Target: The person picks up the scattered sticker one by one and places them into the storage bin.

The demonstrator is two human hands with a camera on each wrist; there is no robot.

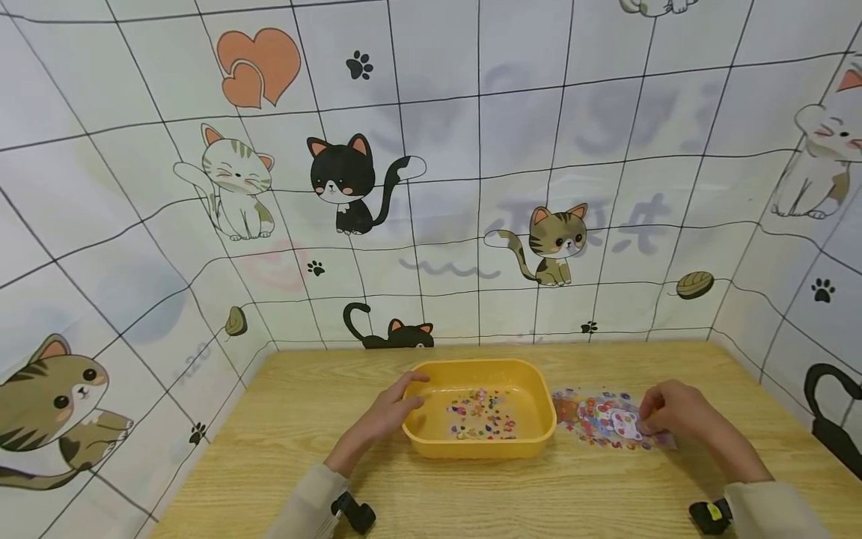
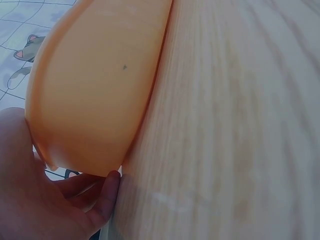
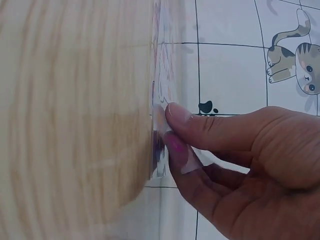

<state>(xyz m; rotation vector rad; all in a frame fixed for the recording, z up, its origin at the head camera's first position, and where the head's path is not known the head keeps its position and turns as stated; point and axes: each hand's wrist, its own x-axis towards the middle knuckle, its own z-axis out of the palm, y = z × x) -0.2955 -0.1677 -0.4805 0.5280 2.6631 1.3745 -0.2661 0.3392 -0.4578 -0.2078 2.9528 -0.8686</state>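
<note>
A yellow plastic basin (image 1: pixel 480 449) stands on the wooden table, with many small colourful sticker-like pieces (image 1: pixel 488 412) scattered over its floor. My left hand (image 1: pixel 387 410) grips its left end, the thumb reaching over the rim; in the left wrist view fingers curl against the outer wall. Right of the basin lies a flat, shiny, clear sheet or bag (image 1: pixel 592 430) covered with colourful prints, a white cartoon animal figure (image 1: pixel 625 424) on top. At its right end my right hand (image 1: pixel 676 408) pinches a small clear piece with a magenta patch (image 3: pixel 176 145), seemingly a sticker, between thumb and index finger.
The pale wooden table (image 1: pixel 269 442) meets a white grid-lined wall covering (image 1: pixel 444 224) with cartoon cats at the back and both sides. Small black devices (image 1: pixel 353 513) are strapped at the wrists.
</note>
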